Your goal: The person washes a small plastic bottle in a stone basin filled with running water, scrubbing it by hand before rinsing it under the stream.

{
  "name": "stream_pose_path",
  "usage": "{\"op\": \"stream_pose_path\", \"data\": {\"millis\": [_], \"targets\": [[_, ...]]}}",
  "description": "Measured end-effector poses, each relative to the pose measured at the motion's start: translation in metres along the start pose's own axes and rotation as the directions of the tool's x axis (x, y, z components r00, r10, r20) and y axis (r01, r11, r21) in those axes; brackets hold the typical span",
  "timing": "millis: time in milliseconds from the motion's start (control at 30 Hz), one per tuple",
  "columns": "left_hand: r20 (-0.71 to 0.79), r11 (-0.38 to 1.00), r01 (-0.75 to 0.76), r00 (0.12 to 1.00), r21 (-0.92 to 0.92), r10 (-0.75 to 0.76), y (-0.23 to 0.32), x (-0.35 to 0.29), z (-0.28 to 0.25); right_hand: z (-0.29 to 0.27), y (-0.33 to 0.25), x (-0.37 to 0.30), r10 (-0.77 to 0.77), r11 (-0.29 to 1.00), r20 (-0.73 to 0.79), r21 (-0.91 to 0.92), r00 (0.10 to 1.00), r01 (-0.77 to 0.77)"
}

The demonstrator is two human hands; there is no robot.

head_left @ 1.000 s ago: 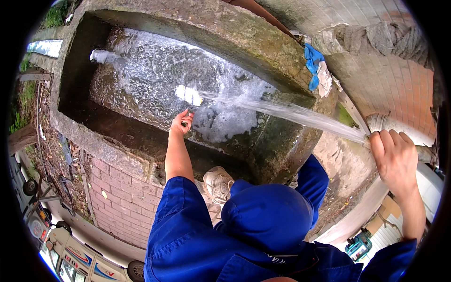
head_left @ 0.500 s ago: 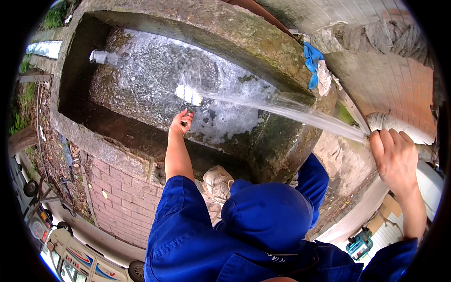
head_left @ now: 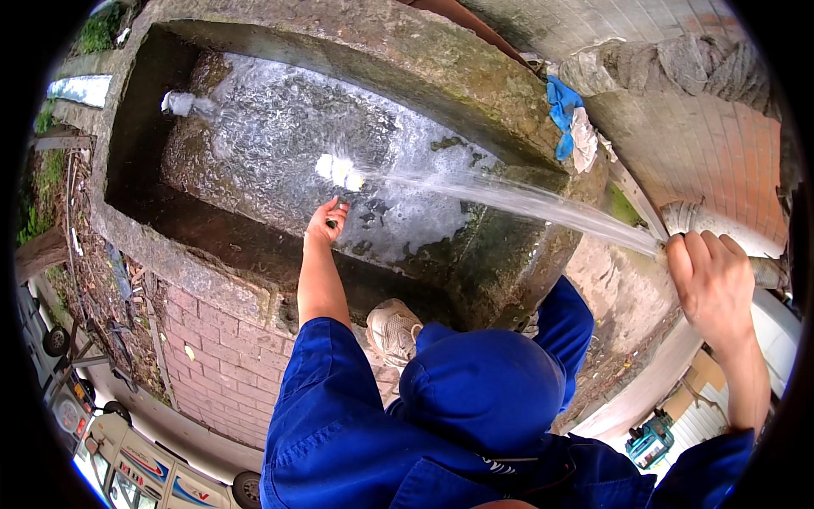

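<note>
Fingers curled, my left hand (head_left: 326, 219) is closed on a small dark handle over the trough. Just beyond its fingertips is a white, short roller-shaped thing (head_left: 341, 172), seemingly on that handle; the join is hard to see. A strong jet of water (head_left: 543, 204) strikes it and splashes. Far to the right, my right hand (head_left: 712, 288) is closed round the end of a hose (head_left: 770, 273), where the jet comes out; the fingers hide most of that end. The stone trough (head_left: 203, 276) holds shallow, foamy water.
A blue cloth (head_left: 563, 114) and a pale crumpled rag (head_left: 585, 140) hang on the trough's right corner. A wrapped pipe (head_left: 678, 72) runs along the wall. My shoe (head_left: 393, 332) is at the near rim, by brick paving (head_left: 212, 365). Vehicles (head_left: 140, 462) stand at lower left.
Both hands stay nearly in place. The white roller-shaped thing looks slightly turned under the jet, and the splash and foam have shifted.
</note>
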State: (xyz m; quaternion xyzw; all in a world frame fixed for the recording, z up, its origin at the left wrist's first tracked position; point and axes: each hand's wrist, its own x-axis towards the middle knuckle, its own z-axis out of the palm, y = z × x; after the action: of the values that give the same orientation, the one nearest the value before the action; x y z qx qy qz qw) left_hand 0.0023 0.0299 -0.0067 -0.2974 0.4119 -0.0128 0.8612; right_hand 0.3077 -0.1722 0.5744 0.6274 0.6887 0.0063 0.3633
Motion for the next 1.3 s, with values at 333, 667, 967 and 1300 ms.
{"op": "stream_pose_path", "data": {"millis": [333, 667, 967, 1300], "targets": [[0.019, 1.000, 0.026, 0.999, 0.012, -0.027, -0.0013, 0.0006, 0.0002, 0.0002, -0.0009, 0.0006, 0.004, 1.000, -0.008, -0.004, 1.000, -0.004], [-0.015, 1.000, -0.004, 1.000, -0.003, 0.004, -0.0010, -0.0010, 0.0018, -0.0002, -0.0003, 0.0006, -0.011, 1.000, -0.012, -0.009, 1.000, 0.011], [-0.004, 1.000, 0.008, 1.000, -0.019, -0.008, -0.0001, -0.0011, -0.0001, 0.0001, -0.0006, -0.0001, -0.021, 1.000, 0.008, -0.014, 1.000, 0.021], [-0.005, 1.000, 0.011, 1.000, 0.002, -0.011, -0.0007, -0.0010, 0.0004, -0.0009, -0.0010, 0.0005, -0.017, 1.000, 0.022, -0.012, 1.000, 0.017]]}}
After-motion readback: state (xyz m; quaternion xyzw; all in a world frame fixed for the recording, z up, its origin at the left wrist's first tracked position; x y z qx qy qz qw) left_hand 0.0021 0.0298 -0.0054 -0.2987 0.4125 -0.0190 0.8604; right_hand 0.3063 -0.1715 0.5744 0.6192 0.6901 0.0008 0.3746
